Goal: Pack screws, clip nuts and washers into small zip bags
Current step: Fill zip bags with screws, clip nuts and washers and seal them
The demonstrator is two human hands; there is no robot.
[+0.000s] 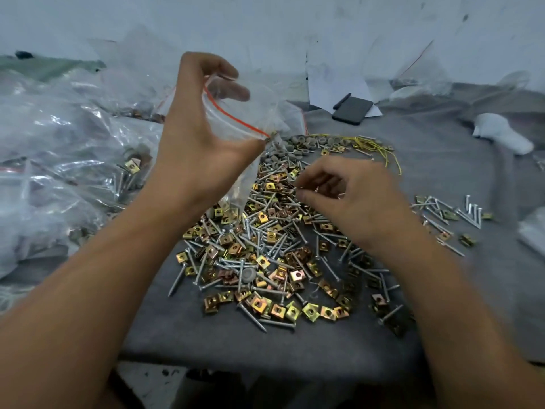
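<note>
My left hand [203,125] holds up a small clear zip bag [236,125] with a red seal line, fingers inside its mouth and thumb at its lower corner. The bag hangs above the far edge of a heap of silver screws [277,249] and brass-coloured clip nuts [283,309] on the grey cloth. Grey washers [295,147] lie in a cluster behind the heap. My right hand [345,196] hovers low over the heap, fingers curled and blurred; whether anything sits between the fingertips is not clear.
Crumpled clear plastic bags with packed hardware [59,160] fill the left side. A black phone [352,110] lies at the back on white paper. Yellow rubber bands [374,147] lie behind the heap. More screws and nuts [454,214] lie scattered right. The table's front edge [265,358] is near me.
</note>
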